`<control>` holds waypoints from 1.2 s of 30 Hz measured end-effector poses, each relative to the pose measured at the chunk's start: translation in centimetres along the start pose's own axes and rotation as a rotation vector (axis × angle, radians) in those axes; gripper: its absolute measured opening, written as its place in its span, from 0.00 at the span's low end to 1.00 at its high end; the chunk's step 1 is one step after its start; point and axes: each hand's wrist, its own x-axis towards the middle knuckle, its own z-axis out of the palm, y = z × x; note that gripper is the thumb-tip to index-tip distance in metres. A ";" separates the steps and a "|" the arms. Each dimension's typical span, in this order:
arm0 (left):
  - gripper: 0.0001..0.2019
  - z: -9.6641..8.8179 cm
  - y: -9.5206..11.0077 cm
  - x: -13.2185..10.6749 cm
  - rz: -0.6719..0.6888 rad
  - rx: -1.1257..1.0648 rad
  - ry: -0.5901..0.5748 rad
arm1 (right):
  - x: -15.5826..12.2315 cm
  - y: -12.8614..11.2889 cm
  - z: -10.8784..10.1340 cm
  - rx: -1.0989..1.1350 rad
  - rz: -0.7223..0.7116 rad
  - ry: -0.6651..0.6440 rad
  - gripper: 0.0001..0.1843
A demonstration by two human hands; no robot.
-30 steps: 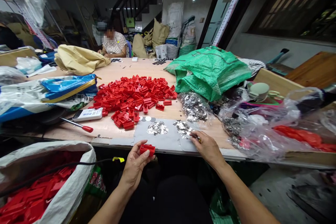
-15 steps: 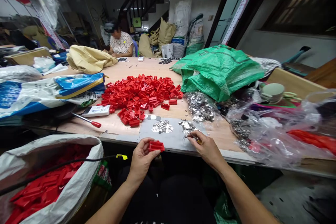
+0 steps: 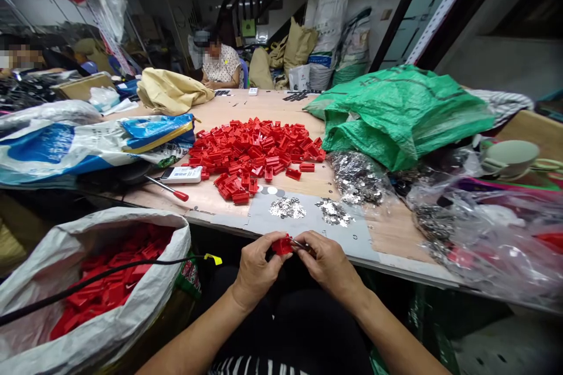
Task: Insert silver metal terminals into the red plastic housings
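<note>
My left hand [image 3: 259, 263] grips a small red plastic part [image 3: 282, 245] at the table's front edge. My right hand [image 3: 328, 263] is right beside it, pinching a thin metal item [image 3: 301, 244] whose tip meets the red part. Its exact shape is hidden by my fingers. Just beyond my hands lies a grey mat [image 3: 308, 217] with two small heaps of silver metal pieces [image 3: 287, 208] [image 3: 333, 212] on it. A large pile of matching red parts [image 3: 255, 152] sits on the wooden table [image 3: 391, 234] past the mat.
A white sack of red parts [image 3: 101, 281] stands at my lower left. A red-handled screwdriver [image 3: 169, 188] lies on the table near a white device [image 3: 181, 174]. A green woven bag [image 3: 404, 117] and clear plastic bags [image 3: 492, 234] fill the right side. A co-worker [image 3: 219, 64] sits across the table.
My hands have come together, with my right hand moving in from over the grey mat to the red part. The whole scene has shifted right in view as my head turned.
</note>
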 end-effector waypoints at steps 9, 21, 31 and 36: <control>0.15 0.4 -0.2 -0.5 -0.014 -0.039 0.068 | 0.2 0.1 0.0 0.301 0.119 -0.086 0.13; 0.15 0.3 0.1 -0.5 0.036 -0.056 0.052 | 0.2 1.5 0.3 0.509 0.294 -0.059 0.13; 0.15 0.8 -0.1 -1.1 0.059 -0.032 0.026 | 0.3 2.2 2.0 0.634 0.288 -0.106 0.14; 0.14 0.6 0.1 -0.8 -0.045 -0.060 0.009 | 0.1 2.5 1.7 0.809 0.401 -0.192 0.17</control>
